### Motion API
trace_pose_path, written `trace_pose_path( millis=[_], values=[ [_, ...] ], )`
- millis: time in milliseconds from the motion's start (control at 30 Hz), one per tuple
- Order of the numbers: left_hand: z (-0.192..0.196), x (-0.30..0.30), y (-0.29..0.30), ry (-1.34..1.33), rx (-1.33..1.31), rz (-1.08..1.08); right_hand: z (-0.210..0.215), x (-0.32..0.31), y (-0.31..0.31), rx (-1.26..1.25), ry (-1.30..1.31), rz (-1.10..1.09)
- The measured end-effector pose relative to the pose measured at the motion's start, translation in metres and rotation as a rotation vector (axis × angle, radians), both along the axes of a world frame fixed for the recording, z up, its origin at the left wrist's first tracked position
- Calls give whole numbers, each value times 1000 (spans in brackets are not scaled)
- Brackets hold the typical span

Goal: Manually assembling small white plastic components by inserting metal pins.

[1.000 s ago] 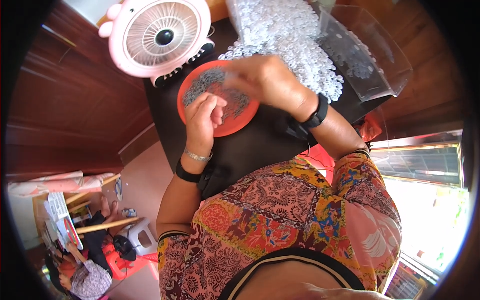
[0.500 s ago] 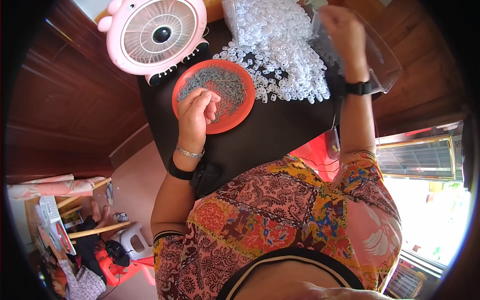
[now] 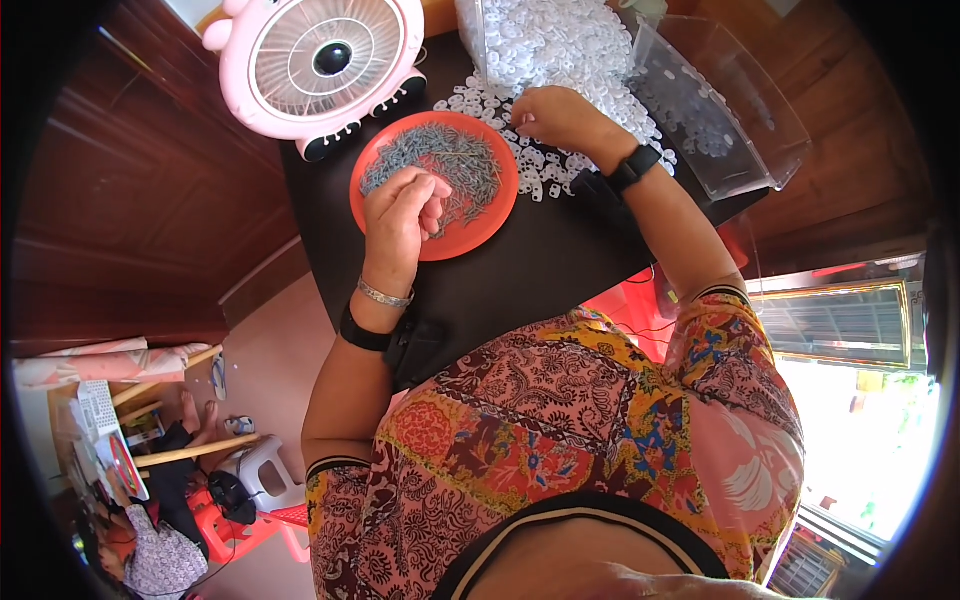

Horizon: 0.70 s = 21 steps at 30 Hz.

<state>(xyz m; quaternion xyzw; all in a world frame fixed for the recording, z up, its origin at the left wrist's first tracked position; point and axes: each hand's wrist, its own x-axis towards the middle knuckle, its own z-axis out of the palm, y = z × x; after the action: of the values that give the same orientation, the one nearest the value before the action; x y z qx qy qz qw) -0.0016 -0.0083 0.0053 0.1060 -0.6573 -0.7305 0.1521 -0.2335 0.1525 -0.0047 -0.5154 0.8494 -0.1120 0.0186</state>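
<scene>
My left hand (image 3: 402,212) hovers over the near left part of a round orange-red plate (image 3: 468,240). Its thumb and fingers are curled together, and anything between them is too small to make out. The plate carries a heap of thin grey screw-like pieces (image 3: 425,152). To its right, my right hand (image 3: 562,118) is above the edge of a big pile of small white plastic pieces with holes (image 3: 555,45). The right fingers bend down in a closed shape, and their tips are partly hidden, so what they hold does not show.
A clear plastic bin (image 3: 745,180) holding some white pieces lies at the table's right side. At the far left stands a pink animal-shaped fan (image 3: 300,105). The dark table (image 3: 545,250) ends close to my body. Another person (image 3: 165,550) sits at the lower left.
My right hand has come from beside the clear bin leftward and nearer, to the pile's edge close to the plate. My left hand has stayed nearly in place over the plate.
</scene>
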Motion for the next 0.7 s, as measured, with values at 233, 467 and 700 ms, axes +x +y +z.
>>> trace_pose_path(
  millis=[233, 467, 700],
  values=[
    [0, -1, 0, 4, 21, 3, 0, -9, 0, -27, -100, -20],
    [0, -1, 0, 14, 28, -3, 6, -4, -1, -25, -54, -2],
    [-1, -1, 1, 32, 30, 31, 28, 50, -16, -312, -532, 73]
  ],
)
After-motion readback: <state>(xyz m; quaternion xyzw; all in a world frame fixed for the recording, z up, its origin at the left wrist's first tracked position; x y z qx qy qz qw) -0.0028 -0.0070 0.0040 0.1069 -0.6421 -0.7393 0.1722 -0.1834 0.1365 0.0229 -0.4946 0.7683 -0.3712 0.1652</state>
